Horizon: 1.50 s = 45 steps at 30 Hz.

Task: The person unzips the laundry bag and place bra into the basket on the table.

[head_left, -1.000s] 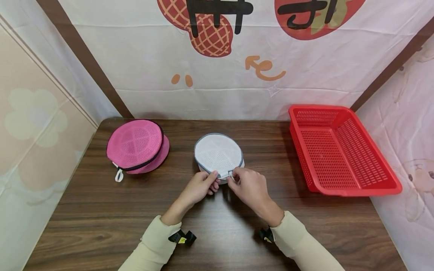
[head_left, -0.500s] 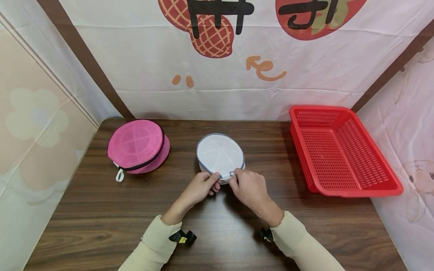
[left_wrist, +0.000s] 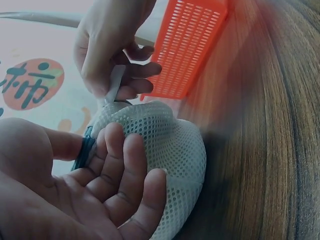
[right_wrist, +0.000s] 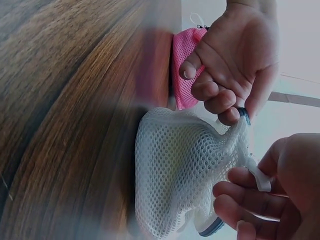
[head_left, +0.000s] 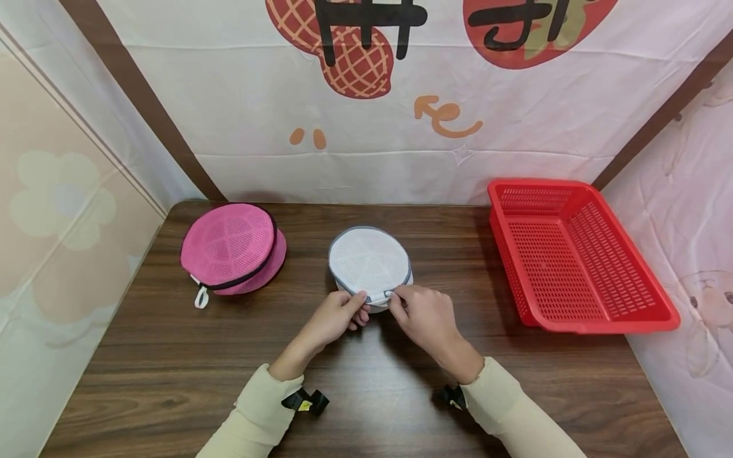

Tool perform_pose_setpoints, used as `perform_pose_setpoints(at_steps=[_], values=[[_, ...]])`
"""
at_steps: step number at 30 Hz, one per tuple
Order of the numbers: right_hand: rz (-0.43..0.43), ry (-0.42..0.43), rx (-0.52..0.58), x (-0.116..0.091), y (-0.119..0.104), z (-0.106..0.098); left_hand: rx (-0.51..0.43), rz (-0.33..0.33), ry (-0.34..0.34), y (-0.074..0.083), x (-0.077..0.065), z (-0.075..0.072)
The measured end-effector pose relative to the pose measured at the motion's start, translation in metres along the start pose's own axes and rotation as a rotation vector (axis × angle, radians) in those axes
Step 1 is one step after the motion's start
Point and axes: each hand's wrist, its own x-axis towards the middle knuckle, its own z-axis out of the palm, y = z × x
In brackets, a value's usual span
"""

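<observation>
A round white mesh laundry bag (head_left: 369, 257) with blue-grey edging stands at the middle of the table. My left hand (head_left: 338, 312) pinches its near edge between thumb and fingers; in the left wrist view the left-hand fingers (left_wrist: 132, 160) curl against the mesh. Just to the right, my right hand (head_left: 426, 315) pinches a small white pull tab (right_wrist: 258, 175) at the edging. Through the mesh in the right wrist view something pale yellowish shows faintly. A pink mesh laundry bag (head_left: 229, 245) with black edging and a white loop lies at the left, apart from both hands.
A red plastic basket (head_left: 584, 321) with slotted walls stands at the right of the wooden table (head_left: 172, 375). Behind the table hangs a printed cloth backdrop (head_left: 240, 102), and more cloth closes off both sides.
My right hand has shifted very slightly to the right along the white bag's near edge. The left hand keeps its pinch, and the bags and basket stay in place.
</observation>
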Motion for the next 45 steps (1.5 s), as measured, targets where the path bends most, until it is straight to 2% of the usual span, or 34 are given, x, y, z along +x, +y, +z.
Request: perform_pose_setpoints(at_steps=[16,45], values=[[-0.059,0.054,-0.004,-0.001,0.0043,-0.0028,-0.005,0.001,-0.012,0.0071,-0.0016,-0.0024],[-0.038,0.051,-0.014,-0.0049,0.007,-0.0037,0.0,0.036,-0.033,0.0039,0.001,-0.0022]])
